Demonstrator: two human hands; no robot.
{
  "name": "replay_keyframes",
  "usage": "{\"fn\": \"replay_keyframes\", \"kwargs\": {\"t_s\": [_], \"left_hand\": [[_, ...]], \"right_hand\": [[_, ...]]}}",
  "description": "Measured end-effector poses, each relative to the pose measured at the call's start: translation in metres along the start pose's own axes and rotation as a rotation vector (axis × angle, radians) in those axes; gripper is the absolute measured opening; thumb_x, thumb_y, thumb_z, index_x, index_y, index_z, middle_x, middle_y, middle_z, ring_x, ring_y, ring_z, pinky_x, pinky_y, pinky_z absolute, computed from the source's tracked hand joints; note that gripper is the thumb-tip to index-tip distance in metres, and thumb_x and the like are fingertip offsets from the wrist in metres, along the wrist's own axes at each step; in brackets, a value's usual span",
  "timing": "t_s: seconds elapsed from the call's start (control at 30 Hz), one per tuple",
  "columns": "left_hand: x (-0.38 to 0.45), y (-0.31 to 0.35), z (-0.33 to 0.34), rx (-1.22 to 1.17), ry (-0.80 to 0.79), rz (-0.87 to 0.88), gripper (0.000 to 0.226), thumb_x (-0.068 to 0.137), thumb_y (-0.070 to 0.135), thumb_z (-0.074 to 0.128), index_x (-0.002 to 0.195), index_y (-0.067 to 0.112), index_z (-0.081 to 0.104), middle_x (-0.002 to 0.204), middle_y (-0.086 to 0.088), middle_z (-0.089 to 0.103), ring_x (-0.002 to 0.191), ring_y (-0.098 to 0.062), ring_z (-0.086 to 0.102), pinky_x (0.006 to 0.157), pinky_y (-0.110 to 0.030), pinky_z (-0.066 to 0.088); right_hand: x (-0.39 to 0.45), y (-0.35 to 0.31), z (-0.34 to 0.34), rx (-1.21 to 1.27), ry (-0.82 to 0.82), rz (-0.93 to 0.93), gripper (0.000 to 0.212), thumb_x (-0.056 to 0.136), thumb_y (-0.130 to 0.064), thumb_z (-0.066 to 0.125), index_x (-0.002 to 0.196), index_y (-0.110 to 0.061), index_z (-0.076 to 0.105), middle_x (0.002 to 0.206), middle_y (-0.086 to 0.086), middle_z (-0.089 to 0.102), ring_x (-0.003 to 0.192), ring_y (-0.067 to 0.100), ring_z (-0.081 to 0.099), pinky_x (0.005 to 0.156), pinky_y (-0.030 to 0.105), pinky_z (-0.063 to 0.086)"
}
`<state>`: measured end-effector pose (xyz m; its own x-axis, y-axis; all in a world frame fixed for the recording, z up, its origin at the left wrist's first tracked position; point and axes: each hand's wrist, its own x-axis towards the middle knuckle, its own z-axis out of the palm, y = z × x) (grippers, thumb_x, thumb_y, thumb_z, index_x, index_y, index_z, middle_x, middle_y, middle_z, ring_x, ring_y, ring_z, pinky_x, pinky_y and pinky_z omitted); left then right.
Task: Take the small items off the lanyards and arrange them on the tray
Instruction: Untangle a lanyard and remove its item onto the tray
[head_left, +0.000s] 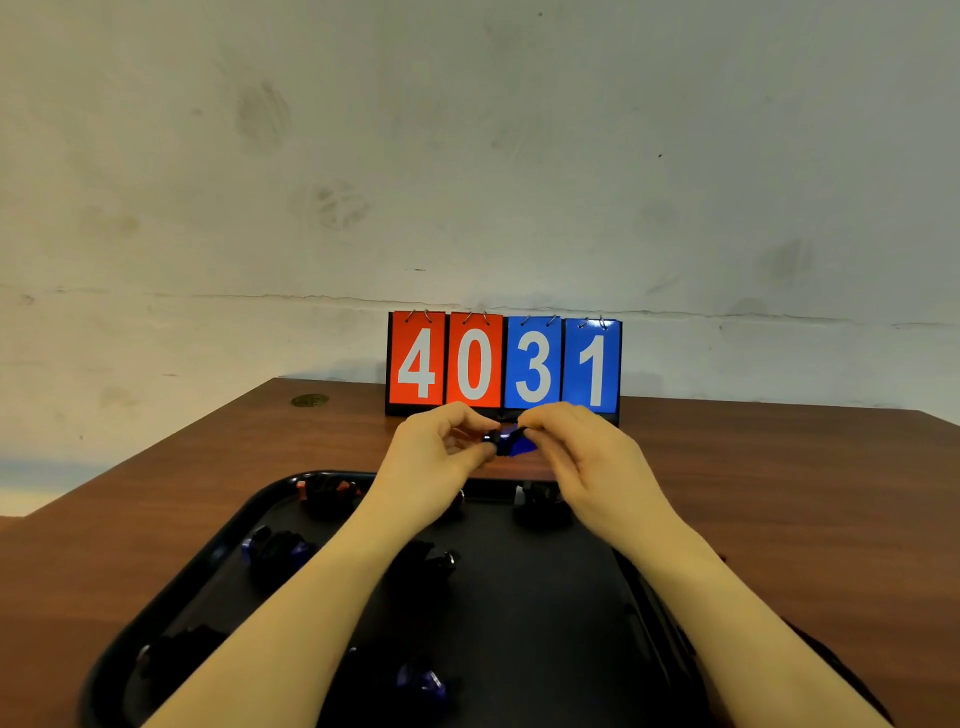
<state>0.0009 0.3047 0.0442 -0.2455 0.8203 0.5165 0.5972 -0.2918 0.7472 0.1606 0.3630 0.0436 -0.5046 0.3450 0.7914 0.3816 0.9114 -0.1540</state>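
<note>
1. Presently, a small blue item (511, 441) is pinched between the curled fingertips of the left hand (441, 447) and the right hand (582, 457), held above the far edge of the black tray (171, 587).
2. Several dark bundles, some with blue (270, 551) or red (324, 491) parts, are seen lying apart on the tray; whether lanyards remain attached cannot be told.
3. The task is judged to be partway done, with the held piece not yet set down.
4. The tray is set on a brown wooden table (779, 493); a flip scoreboard (503, 364) showing 4031 is stood at the far edge against a stained pale wall (467, 156).
</note>
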Motion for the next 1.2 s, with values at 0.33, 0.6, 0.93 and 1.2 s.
{"fn": "replay_keyframes", "kwargs": {"t_s": [0.33,0.6,0.93,1.2], "left_hand": [[-0.004,0.005,0.002,0.129,-0.144,0.152,0.019,0.084,0.007,0.063,0.088,0.026,0.062,0.086,0.018,0.060,0.084,0.007,0.060,0.076,-0.004,0.046],[-0.007,0.010,-0.006,-0.030,-0.160,0.134,0.022,0.080,0.006,0.067,0.086,0.027,0.070,0.085,0.013,0.069,0.085,0.002,0.063,0.079,-0.010,0.049],[-0.005,0.013,-0.006,-0.376,0.046,0.027,0.024,0.077,-0.004,0.067,0.084,0.019,0.070,0.077,0.006,0.072,0.068,-0.011,0.068,0.069,-0.017,0.054],[-0.002,0.008,-0.006,-0.299,0.144,-0.057,0.018,0.079,0.001,0.067,0.087,0.017,0.065,0.084,-0.001,0.070,0.069,-0.007,0.068,0.063,-0.011,0.052]], "right_hand": [[-0.003,0.005,0.002,0.234,0.058,0.294,0.018,0.086,-0.019,0.061,0.104,-0.016,0.065,0.097,-0.010,0.063,0.098,0.003,0.055,0.077,0.012,0.049],[0.006,0.001,-0.013,0.716,0.043,0.642,0.009,0.077,-0.012,0.071,0.081,-0.020,0.070,0.080,-0.004,0.070,0.079,0.001,0.065,0.059,0.011,0.051],[0.004,0.000,-0.012,0.754,-0.162,0.628,0.012,0.087,-0.013,0.060,0.082,-0.015,0.070,0.064,0.000,0.068,0.052,0.008,0.055,0.055,0.018,0.047],[0.004,-0.005,-0.015,0.788,-0.357,0.506,0.019,0.090,-0.019,0.057,0.082,-0.016,0.073,0.063,0.005,0.063,0.043,0.011,0.044,0.073,0.044,0.052]]}}
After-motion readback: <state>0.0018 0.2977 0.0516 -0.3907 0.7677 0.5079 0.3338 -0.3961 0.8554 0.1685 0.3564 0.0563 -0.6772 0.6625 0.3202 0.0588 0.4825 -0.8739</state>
